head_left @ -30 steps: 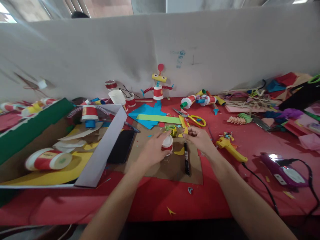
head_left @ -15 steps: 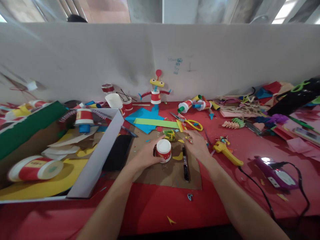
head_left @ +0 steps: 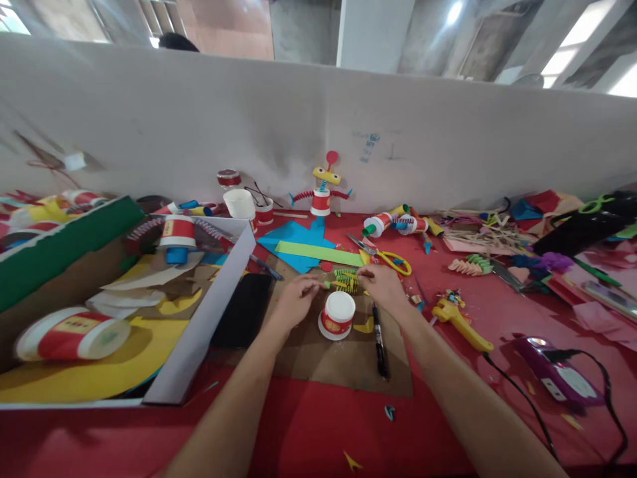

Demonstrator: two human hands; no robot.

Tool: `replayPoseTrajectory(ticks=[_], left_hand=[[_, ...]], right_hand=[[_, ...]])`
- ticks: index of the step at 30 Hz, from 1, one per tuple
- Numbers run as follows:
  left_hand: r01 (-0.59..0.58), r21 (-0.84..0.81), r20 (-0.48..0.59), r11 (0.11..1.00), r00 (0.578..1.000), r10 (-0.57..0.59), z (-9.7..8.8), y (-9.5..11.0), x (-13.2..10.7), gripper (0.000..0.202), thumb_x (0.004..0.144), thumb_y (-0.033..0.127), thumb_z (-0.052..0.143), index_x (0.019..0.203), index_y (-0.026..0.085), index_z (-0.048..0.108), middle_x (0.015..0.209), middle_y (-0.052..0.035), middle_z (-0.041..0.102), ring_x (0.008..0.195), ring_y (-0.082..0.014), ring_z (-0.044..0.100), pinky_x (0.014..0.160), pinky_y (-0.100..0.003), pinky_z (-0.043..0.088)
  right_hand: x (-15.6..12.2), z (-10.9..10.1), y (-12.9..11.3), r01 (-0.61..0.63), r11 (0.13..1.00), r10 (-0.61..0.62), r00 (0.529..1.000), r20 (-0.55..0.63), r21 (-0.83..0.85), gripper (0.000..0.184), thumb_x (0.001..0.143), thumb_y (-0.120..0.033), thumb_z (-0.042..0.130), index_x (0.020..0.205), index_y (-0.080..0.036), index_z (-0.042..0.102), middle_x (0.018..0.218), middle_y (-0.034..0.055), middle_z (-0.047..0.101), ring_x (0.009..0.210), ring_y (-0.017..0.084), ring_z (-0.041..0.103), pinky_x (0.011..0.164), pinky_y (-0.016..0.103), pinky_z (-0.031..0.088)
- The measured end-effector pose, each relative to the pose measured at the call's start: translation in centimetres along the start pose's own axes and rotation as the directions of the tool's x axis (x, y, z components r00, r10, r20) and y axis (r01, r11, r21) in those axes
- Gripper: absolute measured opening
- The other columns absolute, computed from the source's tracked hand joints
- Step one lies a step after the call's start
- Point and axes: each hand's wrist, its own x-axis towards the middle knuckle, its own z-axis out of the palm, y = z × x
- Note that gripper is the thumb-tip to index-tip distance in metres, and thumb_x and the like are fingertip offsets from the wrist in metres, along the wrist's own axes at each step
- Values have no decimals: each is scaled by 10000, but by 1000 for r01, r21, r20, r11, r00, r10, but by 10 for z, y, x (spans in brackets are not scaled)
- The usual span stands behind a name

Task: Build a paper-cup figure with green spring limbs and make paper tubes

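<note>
Paper folded into a green-and-yellow accordion spring point(head_left: 346, 280) is held stretched between the two hands, just above the table. One end is pinched by the closed fingertips of the left hand point(head_left: 294, 300); the other end is gripped by the thumb and fingers of the right hand point(head_left: 379, 284). The spring is seen lying roughly level, spanning the gap between the hands.

Just below that gap, nearer the person, a red-and-white paper cup point(head_left: 337, 316) is set upside down on a brown cardboard sheet point(head_left: 318, 362); it is touched by neither hand. A black marker point(head_left: 381, 342) is laid on the cardboard beside the right wrist, pointing away from the person. A black phone point(head_left: 243, 309) is placed just outside the left hand, against the white wall of an open box point(head_left: 209, 318).

Beyond the right hand, yellow-handled scissors point(head_left: 393, 259) are seen close to the fingertips. A yellow glue gun point(head_left: 460, 322) is left further out to the right of that hand. A light green strip point(head_left: 318, 253) is spread just beyond the spring.
</note>
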Motion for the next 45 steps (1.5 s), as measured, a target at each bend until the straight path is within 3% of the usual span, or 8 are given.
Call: replayPoseTrajectory(ticks=[10,17,21,25,29,37,41,45], left_hand=[[-152,170,112,974,985,134,6,-9,-2,558,672,-101,401,1010,191,735,1286,-91,618,1224,-222,547,1033,-422,443],[-170,192,122,966,981,148,6,-8,-1,553,693,-93,413,1085,161,708,1275,-131,619,1215,-241,556,1046,-462,429],[-120,205,112,971,989,98,5,-2,-3,529,724,-64,436,1082,212,710,1246,-79,648,1193,-219,573,1010,-422,469],[-57,215,68,975,997,43,4,0,-3,373,810,37,483,1037,207,724,1141,-74,701,1059,-213,648,939,-392,512],[-49,184,17,982,999,47,5,2,-2,363,809,15,460,963,186,740,1088,-77,719,1018,-198,661,917,-355,512],[1,301,-126,954,991,38,0,6,-3,356,803,24,443,925,193,732,999,-56,739,948,-197,674,879,-325,516],[-14,383,-124,924,990,67,-1,1,-4,345,813,44,433,956,158,726,1017,-86,730,969,-212,662,902,-328,502],[-28,411,-118,911,990,84,-1,-3,-4,360,809,40,433,970,179,723,1023,-73,724,985,-201,656,904,-314,500]], right_hand=[[-11,7,-12,-55,990,61,997,-47,128,72,728,-263,603,710,-225,661,732,28,724,727,208,679,698,309,492],[-9,13,1,-123,960,148,985,-84,253,133,696,-278,568,750,-202,663,699,24,705,673,194,656,662,307,489],[-8,14,10,-135,927,173,981,-82,350,209,701,-343,566,783,-180,669,697,31,705,646,187,649,622,295,491],[-7,12,16,-128,899,187,977,-104,418,222,697,-379,582,767,-186,666,722,34,710,661,186,651,615,286,489],[-8,7,16,-125,888,217,962,-163,443,237,703,-396,580,764,-181,657,696,42,697,647,193,635,591,288,477],[21,-2,-6,-4,924,65,987,-147,382,225,766,-376,570,811,-183,677,816,45,714,740,185,646,704,294,494],[46,-4,-4,-19,970,52,990,-130,244,244,773,-225,571,985,-181,684,973,91,714,815,210,648,787,349,477],[35,1,-4,51,991,-56,998,41,127,176,693,-185,700,867,-204,719,943,73,722,801,212,644,773,334,468]])
